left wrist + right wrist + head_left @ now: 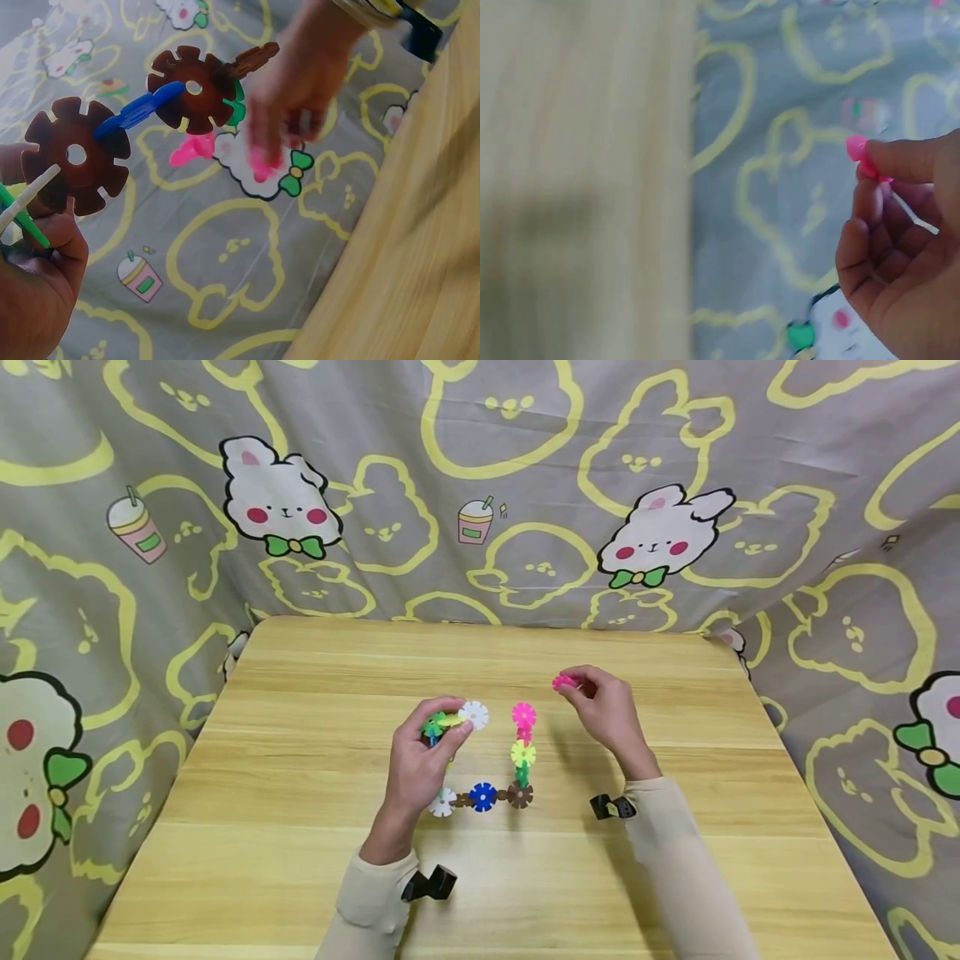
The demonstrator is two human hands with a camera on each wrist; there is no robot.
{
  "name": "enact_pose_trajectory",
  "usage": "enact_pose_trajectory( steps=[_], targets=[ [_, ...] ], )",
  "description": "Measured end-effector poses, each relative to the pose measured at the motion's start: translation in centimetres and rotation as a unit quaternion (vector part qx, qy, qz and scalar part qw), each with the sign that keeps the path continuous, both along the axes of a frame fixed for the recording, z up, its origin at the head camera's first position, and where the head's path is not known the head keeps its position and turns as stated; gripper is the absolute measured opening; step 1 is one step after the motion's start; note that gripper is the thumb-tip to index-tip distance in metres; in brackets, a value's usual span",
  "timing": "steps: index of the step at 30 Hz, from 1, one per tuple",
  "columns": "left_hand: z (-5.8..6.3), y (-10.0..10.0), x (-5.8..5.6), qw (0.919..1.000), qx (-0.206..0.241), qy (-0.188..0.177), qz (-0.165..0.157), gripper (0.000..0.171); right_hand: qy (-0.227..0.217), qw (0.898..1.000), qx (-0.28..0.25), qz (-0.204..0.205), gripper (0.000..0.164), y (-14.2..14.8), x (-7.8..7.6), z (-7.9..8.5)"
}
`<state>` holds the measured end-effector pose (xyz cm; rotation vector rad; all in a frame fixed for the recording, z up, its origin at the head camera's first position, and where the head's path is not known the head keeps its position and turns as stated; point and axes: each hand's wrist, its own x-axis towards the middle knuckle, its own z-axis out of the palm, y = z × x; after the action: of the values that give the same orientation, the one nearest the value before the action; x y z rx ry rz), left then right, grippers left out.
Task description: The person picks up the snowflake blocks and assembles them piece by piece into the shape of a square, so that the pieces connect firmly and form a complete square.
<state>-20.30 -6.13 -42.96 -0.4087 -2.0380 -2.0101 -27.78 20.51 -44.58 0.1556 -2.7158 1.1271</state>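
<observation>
A chain of notched plastic discs, bent into an open-topped frame, hangs from my left hand [415,760]. The thumb and fingers grip its upper left part beside a white disc [480,708]. Along the bottom are a lower white disc [437,807], a blue disc [476,803] and a brown disc [513,800]. The right side rises through a yellow disc [517,760] to a pink disc [524,706] at its top. To the right of that end, my right hand [611,714] pinches a loose pink disc [856,147] between thumb and fingertips, apart from the chain.
Beneath the hands lies a wood-grain table [300,827]. A grey curtain [405,410] with yellow outlines and rabbit faces surrounds its back and sides. Black straps with small mounts sit on the left wrist [431,883] and right wrist [612,807].
</observation>
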Motion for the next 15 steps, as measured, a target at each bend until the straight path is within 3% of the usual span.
enact_pose_trajectory(
  steps=[3, 7, 15],
  targets=[
    [0.0, 0.0, 0.0, 1.0000, 0.001, -0.001, 0.000, 0.025, 0.059, 0.997, -0.034, 0.024, 0.018, -1.3, 1.2, 1.9],
    [0.1, 0.0, 0.0, 1.0000, 0.001, 0.000, 0.000, 0.025, 0.121, 0.986, -0.078, 0.080, 0.011, -2.6, 2.8, 3.9],
    [0.4, 0.1, 0.2, 1.0000, 0.002, -0.001, -0.006, 0.025, 0.174, 0.966, -0.110, 0.159, 0.010, -4.4, 4.8, 5.8]
  ],
)
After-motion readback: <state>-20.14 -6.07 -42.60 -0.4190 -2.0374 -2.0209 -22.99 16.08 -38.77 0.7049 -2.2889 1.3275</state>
